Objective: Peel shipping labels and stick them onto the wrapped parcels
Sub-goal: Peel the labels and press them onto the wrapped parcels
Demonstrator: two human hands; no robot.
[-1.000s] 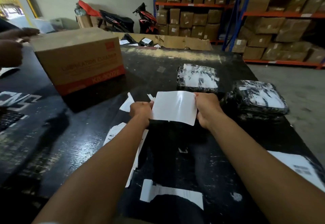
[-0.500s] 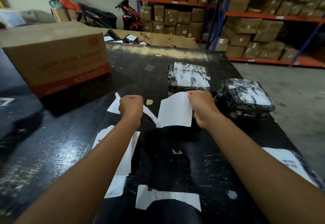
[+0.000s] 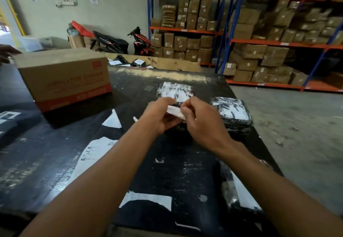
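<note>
Both my hands meet over the middle of the black table [image 3: 55, 155]. My left hand [image 3: 159, 115] and my right hand [image 3: 202, 123] pinch a folded white label sheet [image 3: 175, 113] between their fingertips. Just beyond them lies a black wrapped parcel [image 3: 175, 90] with a white label on top, partly hidden by my fingers. A second black wrapped parcel [image 3: 232, 110] with a white patch lies to the right of my right hand. A third wrapped parcel [image 3: 239, 190] lies under my right forearm, mostly hidden.
A brown cardboard box [image 3: 63, 78] stands at the left. White paper scraps [image 3: 92, 155] and a triangular piece [image 3: 112, 121] lie on the table. Another person's hand [image 3: 6, 52] shows at the far left. Shelves of boxes [image 3: 259, 51] and a motorbike [image 3: 141, 41] stand behind.
The flat white sheet held between both hands was pulled apart, then my hands came together again, and the sheet is now folded small between my fingertips. The view tilted upward.
</note>
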